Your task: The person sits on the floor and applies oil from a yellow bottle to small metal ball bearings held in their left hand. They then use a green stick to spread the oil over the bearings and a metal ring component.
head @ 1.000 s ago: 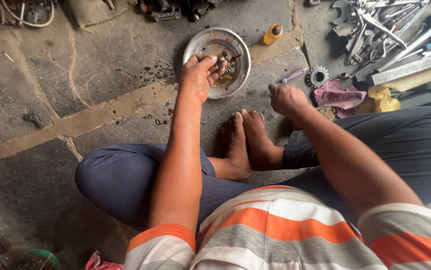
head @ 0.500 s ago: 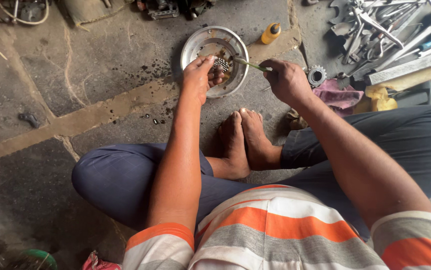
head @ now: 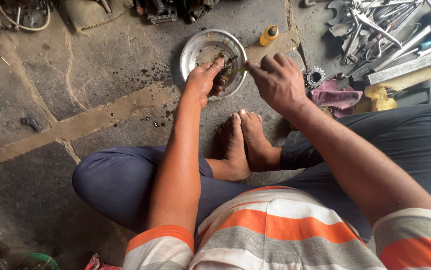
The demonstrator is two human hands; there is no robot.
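Note:
A round metal dish [head: 198, 46] lies on the stone floor ahead of my crossed legs. My left hand [head: 203, 82] rests at its near rim, fingers closed on a small dark greasy part [head: 224, 80] inside the dish. My right hand [head: 275, 82] hovers just right of the dish, pinching a thin yellowish-green stick-like tool [head: 236, 70] whose tip points at the part. What kind of part it is cannot be told.
A small yellow bottle [head: 268, 35] stands behind the dish. A sprocket [head: 315, 77] and purple rag [head: 334, 95] lie to the right, beside a pile of wrenches and tools [head: 380, 30]. Yellow items [head: 380, 100] sit at far right. My bare feet [head: 243, 142] are near.
My right hand rose from the floor near the rag, took up the thin tool and brought it left to the dish. My left hand stayed in the dish.

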